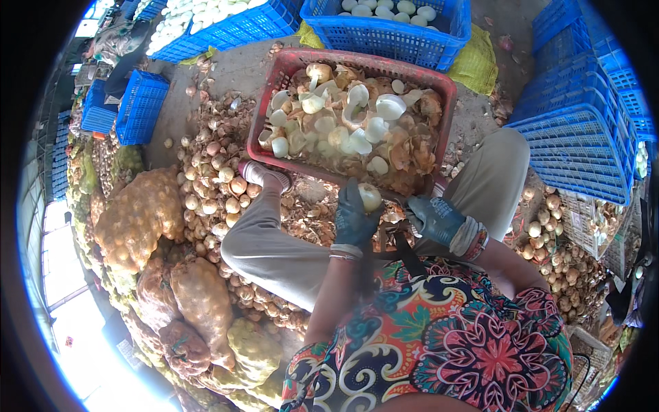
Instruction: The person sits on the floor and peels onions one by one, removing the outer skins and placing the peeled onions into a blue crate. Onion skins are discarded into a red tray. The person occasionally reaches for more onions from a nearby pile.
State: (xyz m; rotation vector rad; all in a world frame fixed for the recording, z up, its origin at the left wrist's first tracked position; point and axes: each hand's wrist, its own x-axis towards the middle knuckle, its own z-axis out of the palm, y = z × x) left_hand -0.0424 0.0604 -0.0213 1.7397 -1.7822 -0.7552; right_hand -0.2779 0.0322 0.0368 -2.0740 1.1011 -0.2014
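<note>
My left hand, in a blue-grey work glove, grips a pale peeled onion just outside the near rim of a red plastic crate. To its right is my right hand, gloved the same way, its fingers curled near the crate's near right corner. Whether it holds a small tool is not plain. Inside the crate lie brown onion skins, thick white peeled layers and several whitish onion pieces.
Blue crates of peeled onions stand beyond the red one. Stacked blue crates are at the right. Unpeeled onions cover the floor at the left, beside filled mesh sacks. More loose onions lie at the right, and skins between my legs.
</note>
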